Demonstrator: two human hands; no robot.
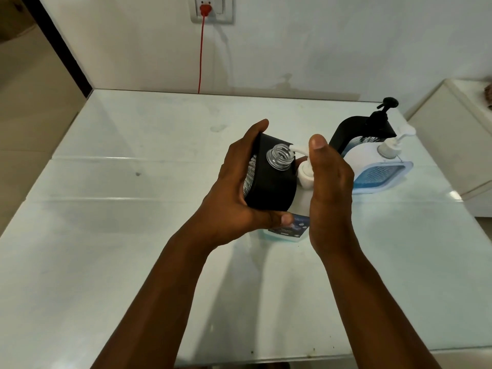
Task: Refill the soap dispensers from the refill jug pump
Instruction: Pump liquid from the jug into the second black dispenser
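My left hand (234, 182) grips a black soap dispenser (271, 182) and holds it tilted, its clear threaded neck (360, 157) open and uncapped. The white spout of the refill jug pump (379, 149) points into that neck. My right hand (328, 179) rests on top of the pump head, thumb up, fingers curled down over it. The refill jug (288, 230), white with a blue label and blue liquid, stands on the table under both hands and is mostly hidden.
A second black dispenser (370, 126) with its black pump on stands at the back right, beside a white and blue dispenser (380, 166) with a white pump. The glass table (133, 235) meets the wall behind. A red cable (201, 54) hangs from a socket.
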